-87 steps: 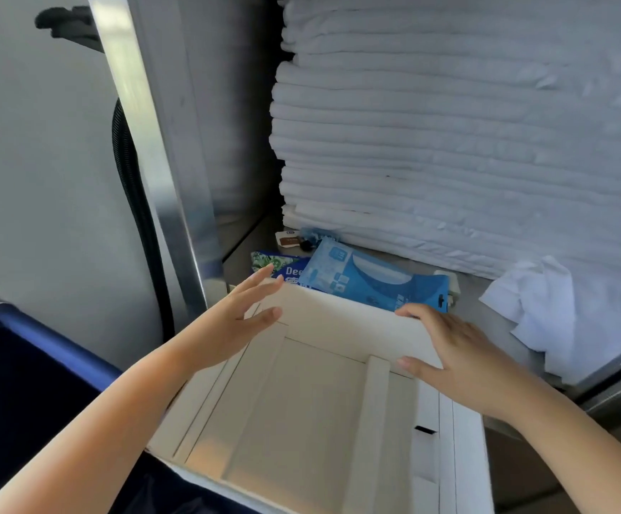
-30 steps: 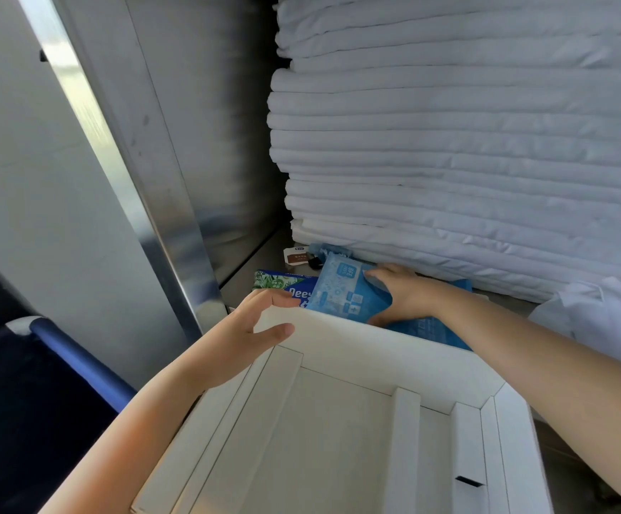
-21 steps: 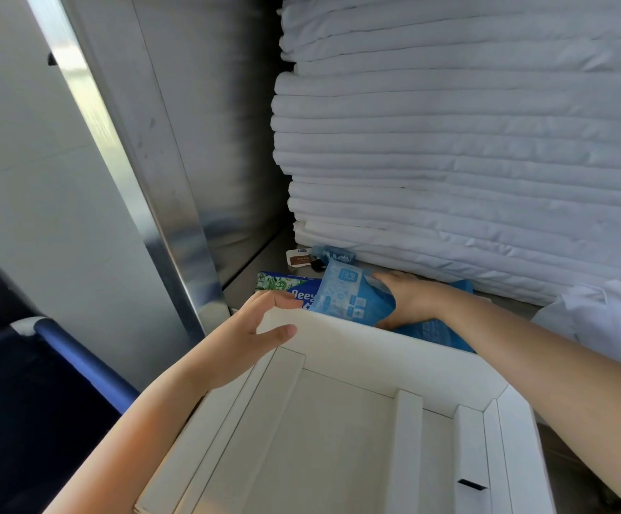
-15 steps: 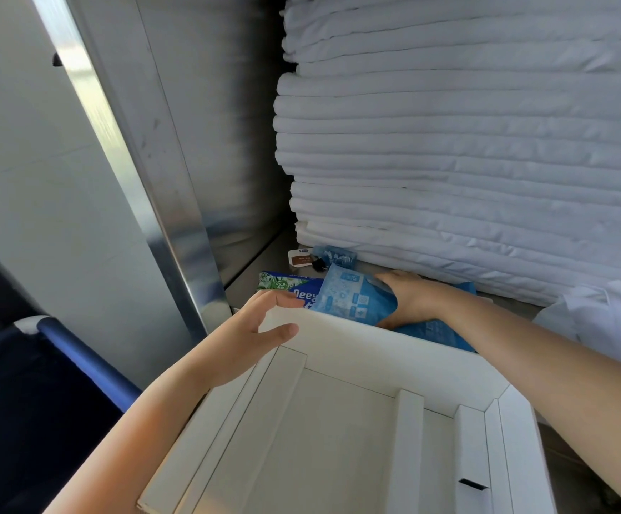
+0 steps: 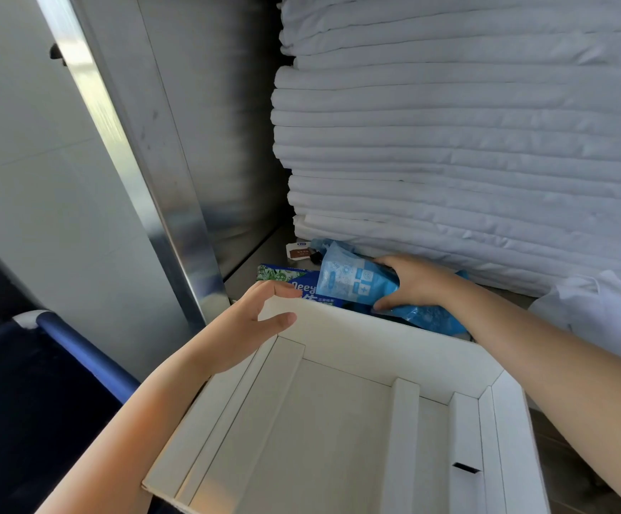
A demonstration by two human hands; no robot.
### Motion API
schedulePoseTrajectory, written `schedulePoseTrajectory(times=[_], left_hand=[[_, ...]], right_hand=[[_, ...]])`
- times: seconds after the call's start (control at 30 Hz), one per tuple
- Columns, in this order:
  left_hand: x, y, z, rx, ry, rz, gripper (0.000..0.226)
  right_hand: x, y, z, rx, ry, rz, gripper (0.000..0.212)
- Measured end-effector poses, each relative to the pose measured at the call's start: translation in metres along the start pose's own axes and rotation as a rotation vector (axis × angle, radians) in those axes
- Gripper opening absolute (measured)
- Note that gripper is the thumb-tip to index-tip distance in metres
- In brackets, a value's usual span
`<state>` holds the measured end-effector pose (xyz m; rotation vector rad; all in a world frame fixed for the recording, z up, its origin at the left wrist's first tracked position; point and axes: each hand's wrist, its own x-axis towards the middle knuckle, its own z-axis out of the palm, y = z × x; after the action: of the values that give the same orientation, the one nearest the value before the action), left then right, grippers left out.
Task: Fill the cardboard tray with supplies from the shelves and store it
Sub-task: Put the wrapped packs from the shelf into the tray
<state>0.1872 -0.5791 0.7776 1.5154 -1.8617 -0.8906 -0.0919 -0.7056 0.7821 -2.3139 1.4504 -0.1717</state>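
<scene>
One cardboard tray (image 5: 357, 339), only dividers (image 5: 400, 439) inside.

Your left hand (image 5: 249, 322) and your right hand (image 5: 414, 285) are bare. Your left arm (image 5: 146, 413) and your right arm (image 5: 561, 365) are bare too, all the way to the edge of the view. The nail on your left thumb (image 5: 287, 319) is short and round.

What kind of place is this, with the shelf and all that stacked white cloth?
Probably a hotel housekeeping linen closet or cart: a tall stack of folded white linens on a metal shelf, a blue packet of supplies in front of it, and an empty tray.
</scene>
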Motion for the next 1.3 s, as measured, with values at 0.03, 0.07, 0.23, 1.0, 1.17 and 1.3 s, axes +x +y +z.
schedulePoseTrajectory(times=[0.03, 0.07, 0.23, 1.0, 1.17, 1.3], left_hand=[[0.000, 0.000, 0.000, 0.001, 0.002, -0.001, 0.032], [0.000, 0.000, 0.000, 0.000, 0.003, -0.001, 0.032], [0.000, -0.002, 0.001, -0.018, 0.000, 0.006, 0.032], [0.002, 0.003, 0.001, -0.037, -0.001, 0.008, 0.028], [0.001, 0.002, 0.000, -0.040, -0.008, 0.009, 0.025], [0.001, 0.003, -0.001, -0.065, -0.021, 0.001, 0.025]], right_hand=[[-0.002, 0.000, -0.002, 0.020, 0.018, -0.002, 0.088], [-0.003, -0.001, -0.003, 0.039, 0.034, -0.003, 0.087], [-0.012, -0.006, -0.015, 0.079, 0.095, -0.028, 0.084], [-0.134, -0.046, -0.048, -0.139, 0.048, -0.353, 0.087], [-0.144, -0.055, -0.031, -0.310, 0.013, -0.454, 0.087], [-0.146, -0.060, -0.017, -0.355, -0.036, -0.503, 0.086]])
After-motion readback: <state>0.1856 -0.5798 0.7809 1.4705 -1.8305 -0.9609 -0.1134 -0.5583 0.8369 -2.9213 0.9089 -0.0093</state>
